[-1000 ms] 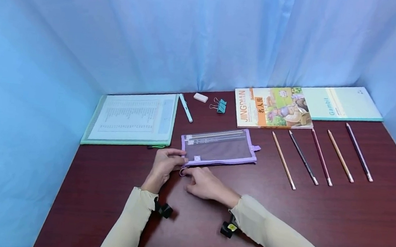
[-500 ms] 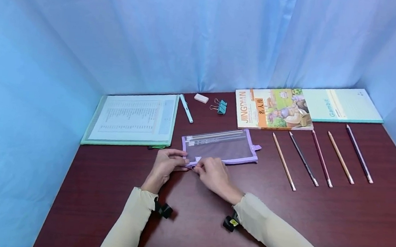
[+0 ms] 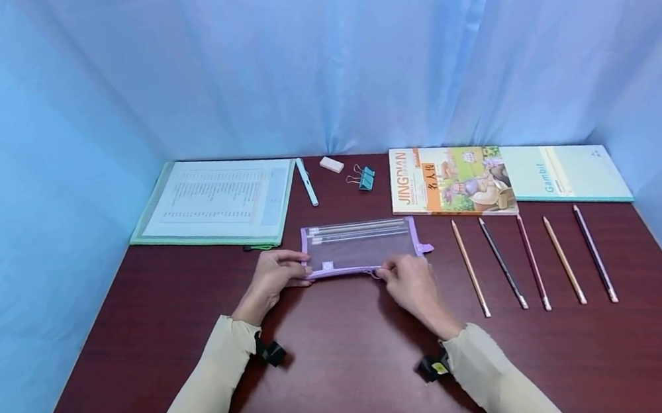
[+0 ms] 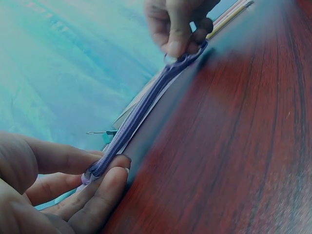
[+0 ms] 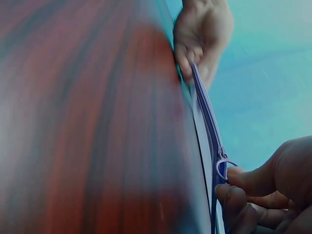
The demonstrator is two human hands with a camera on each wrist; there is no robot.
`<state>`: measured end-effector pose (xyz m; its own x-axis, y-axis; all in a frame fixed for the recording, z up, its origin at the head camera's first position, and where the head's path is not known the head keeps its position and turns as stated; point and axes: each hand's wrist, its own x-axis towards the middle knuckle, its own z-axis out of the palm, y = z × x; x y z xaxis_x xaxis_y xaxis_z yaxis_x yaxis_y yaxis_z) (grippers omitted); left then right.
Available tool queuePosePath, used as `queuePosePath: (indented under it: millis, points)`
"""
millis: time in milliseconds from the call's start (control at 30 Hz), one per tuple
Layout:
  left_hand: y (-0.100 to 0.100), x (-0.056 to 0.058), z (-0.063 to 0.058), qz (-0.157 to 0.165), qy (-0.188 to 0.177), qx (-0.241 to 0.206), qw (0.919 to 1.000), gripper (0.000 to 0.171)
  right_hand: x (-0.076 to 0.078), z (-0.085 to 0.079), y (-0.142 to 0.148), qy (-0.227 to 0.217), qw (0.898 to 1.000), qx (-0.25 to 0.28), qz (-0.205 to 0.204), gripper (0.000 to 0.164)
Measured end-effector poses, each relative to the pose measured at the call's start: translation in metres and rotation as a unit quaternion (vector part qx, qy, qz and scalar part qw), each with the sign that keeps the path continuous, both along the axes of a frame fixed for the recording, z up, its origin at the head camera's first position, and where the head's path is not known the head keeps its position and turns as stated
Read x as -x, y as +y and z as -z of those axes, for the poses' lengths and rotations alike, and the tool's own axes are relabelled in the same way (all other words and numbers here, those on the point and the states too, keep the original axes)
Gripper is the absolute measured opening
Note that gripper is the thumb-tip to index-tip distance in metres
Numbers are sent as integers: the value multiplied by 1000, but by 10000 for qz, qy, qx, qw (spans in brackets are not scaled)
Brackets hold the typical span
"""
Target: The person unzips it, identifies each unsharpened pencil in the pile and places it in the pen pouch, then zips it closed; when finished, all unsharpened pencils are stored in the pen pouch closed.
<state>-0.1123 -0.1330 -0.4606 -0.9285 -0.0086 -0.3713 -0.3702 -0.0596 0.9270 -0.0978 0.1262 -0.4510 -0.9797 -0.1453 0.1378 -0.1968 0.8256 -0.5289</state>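
Note:
A purple-trimmed mesh pencil case (image 3: 350, 256) lies flat on the dark red table, with several pencils (image 3: 358, 230) visible inside along its far side. My left hand (image 3: 277, 273) pinches the case's near left corner between thumb and fingers. Farther right, my right hand (image 3: 412, 286) pinches the ring-shaped zipper pull (image 5: 222, 169) on the near edge. The right wrist view shows the zipper (image 5: 207, 109) running from that ring back to the left hand. Part of the case's right end is covered by the right hand.
Several pencils (image 3: 555, 258) lie in a row to the right. Behind them are a picture-covered book (image 3: 453, 182) and a pale notebook (image 3: 586, 171). A binder clip (image 3: 365, 178), eraser (image 3: 332, 165) and light blue pen (image 3: 307, 183) lie at the back; a green-edged document folder (image 3: 212, 202) is left.
My right hand has taken hold of the zipper pull and slid it rightward along the case's near edge. The left hand keeps its grip on the left corner.

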Motion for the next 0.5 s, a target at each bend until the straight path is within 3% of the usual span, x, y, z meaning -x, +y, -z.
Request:
queuePosePath:
  millis: [300,500]
  points:
    - [-6,0,-1,111,87,185,9997,36,-5,-12,71,-361,9985,-67,408,11]
    - [-9,1,-4,252,221,552,9979,34,-10,-12,87,-422,9987,-27,285,12]
